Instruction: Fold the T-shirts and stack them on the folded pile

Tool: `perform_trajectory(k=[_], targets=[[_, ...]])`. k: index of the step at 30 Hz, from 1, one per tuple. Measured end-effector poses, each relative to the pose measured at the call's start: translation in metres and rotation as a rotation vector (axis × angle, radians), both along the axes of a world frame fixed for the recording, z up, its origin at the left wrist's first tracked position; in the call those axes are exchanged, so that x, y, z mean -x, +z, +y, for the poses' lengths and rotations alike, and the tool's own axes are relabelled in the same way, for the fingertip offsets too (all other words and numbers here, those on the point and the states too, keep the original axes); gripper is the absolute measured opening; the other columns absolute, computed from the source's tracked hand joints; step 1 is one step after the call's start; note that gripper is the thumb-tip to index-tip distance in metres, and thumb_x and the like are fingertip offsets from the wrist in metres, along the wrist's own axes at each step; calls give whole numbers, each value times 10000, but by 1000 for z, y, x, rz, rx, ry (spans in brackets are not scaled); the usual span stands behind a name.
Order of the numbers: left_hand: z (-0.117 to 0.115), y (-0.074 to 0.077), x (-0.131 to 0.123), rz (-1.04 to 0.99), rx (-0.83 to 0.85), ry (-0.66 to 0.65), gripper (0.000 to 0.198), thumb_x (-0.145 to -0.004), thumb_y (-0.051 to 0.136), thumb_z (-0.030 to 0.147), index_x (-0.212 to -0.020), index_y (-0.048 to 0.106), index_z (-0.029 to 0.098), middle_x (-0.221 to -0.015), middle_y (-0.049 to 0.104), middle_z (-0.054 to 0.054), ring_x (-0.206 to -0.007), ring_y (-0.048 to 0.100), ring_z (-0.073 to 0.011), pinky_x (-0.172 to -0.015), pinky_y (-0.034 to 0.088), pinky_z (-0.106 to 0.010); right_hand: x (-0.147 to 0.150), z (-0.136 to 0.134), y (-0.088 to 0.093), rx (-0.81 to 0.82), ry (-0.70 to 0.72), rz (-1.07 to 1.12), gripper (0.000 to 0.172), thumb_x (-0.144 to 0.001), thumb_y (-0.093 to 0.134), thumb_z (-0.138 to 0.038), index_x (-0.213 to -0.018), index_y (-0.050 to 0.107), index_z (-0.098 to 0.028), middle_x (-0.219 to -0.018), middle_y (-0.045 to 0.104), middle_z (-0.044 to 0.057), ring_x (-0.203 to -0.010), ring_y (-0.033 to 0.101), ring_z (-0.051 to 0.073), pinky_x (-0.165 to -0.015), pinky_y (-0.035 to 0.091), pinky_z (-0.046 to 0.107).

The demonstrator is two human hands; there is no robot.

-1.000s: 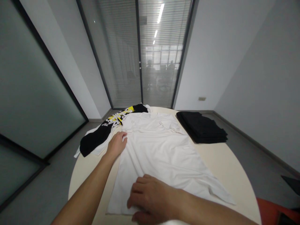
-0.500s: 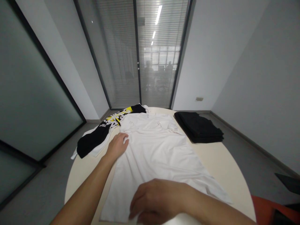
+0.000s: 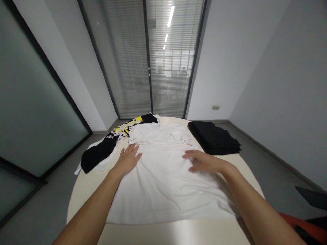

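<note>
A white T-shirt (image 3: 158,190) lies spread over the table, its neck and sleeves toward the far side and its hem toward me. Some wrinkles run across its body. My left hand (image 3: 127,159) rests flat on the shirt's left edge just below the sleeve, fingers spread. Over the right side of the shirt is my right hand (image 3: 204,161), its fingers apart and slightly bent; whether it presses on the cloth I cannot tell. Neither hand holds anything.
On the round cream table (image 3: 84,200), black and white clothes with yellow print (image 3: 109,144) lie along the left edge. A stack of folded black clothes (image 3: 214,137) sits at the far right. A red chair (image 3: 304,226) stands at the lower right.
My right hand has moved from the near hem up and across to the shirt's right side. The shirt's lower part lies wider and its hem farther from me. My left hand stays, fingers more spread.
</note>
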State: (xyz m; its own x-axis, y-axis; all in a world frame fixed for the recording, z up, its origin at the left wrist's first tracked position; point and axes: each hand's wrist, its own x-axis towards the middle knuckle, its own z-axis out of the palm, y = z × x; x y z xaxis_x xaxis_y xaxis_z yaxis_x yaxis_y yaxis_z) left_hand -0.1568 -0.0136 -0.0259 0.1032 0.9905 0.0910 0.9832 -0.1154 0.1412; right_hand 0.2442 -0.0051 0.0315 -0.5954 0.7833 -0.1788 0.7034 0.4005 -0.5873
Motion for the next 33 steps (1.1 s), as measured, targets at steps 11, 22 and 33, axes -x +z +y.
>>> perform_trajectory(k=[11, 22, 33], targets=[[-60, 67, -101, -253, 175, -718, 196, -959, 514, 264, -997, 705, 239, -1011, 725, -21, -945, 662, -169, -858, 481, -259, -7, 9, -9, 63, 21, 49, 851, -718, 757, -601, -1446, 532, -221, -1603, 350, 112, -1476, 311, 319, -1225, 232, 434], [-123, 35, -208, -37, -51, -778, 270, -922, 612, 459, -916, 651, 193, -906, 669, -49, -828, 644, -222, -632, 508, -321, -13, 12, -12, 80, 3, 129, 886, -723, 745, -636, -1449, 523, -180, -1578, 387, 133, -1425, 389, 320, -1192, 303, 411], [-130, 11, -216, -88, -162, -723, 82, -852, 643, 175, -774, 623, 189, -813, 632, -48, -754, 587, -191, -538, 432, -304, -13, 10, -12, 93, -8, 153, 859, -719, 743, -644, -1435, 541, -214, -1587, 378, 109, -1454, 350, 303, -1215, 262, 417]])
